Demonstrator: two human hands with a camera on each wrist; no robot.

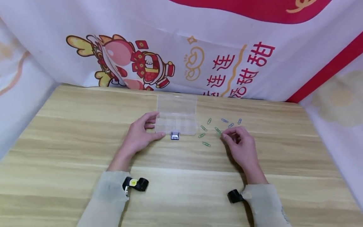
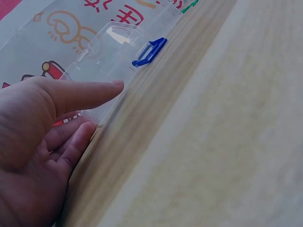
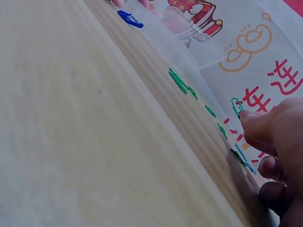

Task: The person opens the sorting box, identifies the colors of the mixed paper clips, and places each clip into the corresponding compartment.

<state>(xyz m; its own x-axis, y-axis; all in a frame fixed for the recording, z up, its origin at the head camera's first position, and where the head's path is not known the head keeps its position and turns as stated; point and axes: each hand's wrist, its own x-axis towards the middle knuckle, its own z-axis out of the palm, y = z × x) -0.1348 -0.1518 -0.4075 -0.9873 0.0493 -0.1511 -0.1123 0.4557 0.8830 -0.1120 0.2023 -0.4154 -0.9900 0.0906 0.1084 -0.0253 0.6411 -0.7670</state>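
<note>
Clear plastic box at table centre, blue latch at its 6 o'clock, left hand at box's 9 o'clock, fingers straight, thumb against the front wall, right hand at 3 o'clock pinching one green paper clip off the table, scattered paper clips between box and right hand

Both forearms reach forward from the table's near edge, sleeves to the wrists, the left hand with thumb and fingers extended and spread apart, the right hand with fingertips curled into a pinch.
</note>
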